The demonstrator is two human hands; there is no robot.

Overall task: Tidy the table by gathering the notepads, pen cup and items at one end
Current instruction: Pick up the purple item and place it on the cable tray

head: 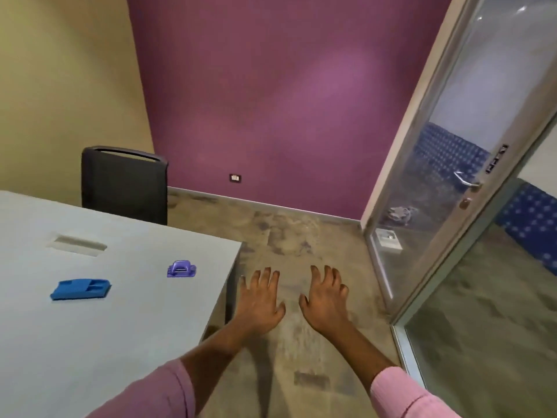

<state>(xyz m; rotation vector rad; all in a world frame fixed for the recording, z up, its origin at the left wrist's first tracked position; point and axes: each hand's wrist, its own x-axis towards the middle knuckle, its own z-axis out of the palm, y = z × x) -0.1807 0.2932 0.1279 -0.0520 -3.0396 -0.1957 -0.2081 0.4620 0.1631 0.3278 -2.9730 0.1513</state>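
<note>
A white table (126, 312) fills the left side. On it lie a flat blue plastic item (80, 289) and, nearer the right edge, a small purple item (181, 269). My left hand (259, 300) and my right hand (325, 297) are stretched out side by side over the floor, just right of the table's edge. Both hands hold nothing, palms down with fingers spread. No notepads or pen cup show in this view.
A black chair (125, 184) stands at the table's far side. A recessed cable slot (77, 244) sits in the tabletop. A purple wall (286, 101) is ahead, and a glass door (446, 182) stands ajar on the right. Bare floor (301, 236) lies between.
</note>
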